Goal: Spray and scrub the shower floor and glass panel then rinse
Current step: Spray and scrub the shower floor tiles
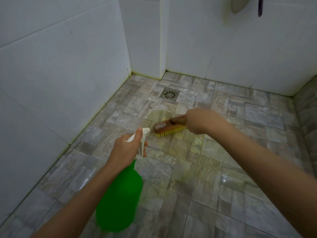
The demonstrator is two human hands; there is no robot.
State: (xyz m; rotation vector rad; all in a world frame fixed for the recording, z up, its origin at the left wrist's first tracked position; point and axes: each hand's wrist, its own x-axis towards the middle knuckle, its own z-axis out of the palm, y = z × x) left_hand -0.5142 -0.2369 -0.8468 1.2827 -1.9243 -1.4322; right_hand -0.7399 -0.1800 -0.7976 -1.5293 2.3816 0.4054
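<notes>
My left hand (127, 148) grips the white trigger head of a green spray bottle (120, 198), whose nozzle points toward the floor ahead. My right hand (199, 121) holds the handle of a brown scrub brush (167, 127) with yellow bristles pressed on the grey stone-pattern shower floor (240, 169). A yellowish wet patch (185, 145) spreads on the tiles around and below the brush. No glass panel is in view.
A square metal drain (169, 93) sits in the floor beyond the brush. White tiled walls (60, 74) close the left and back sides, with a jutting corner column (154, 40). A tiled ledge (307, 109) rises at the right. Dark items hang at the top right.
</notes>
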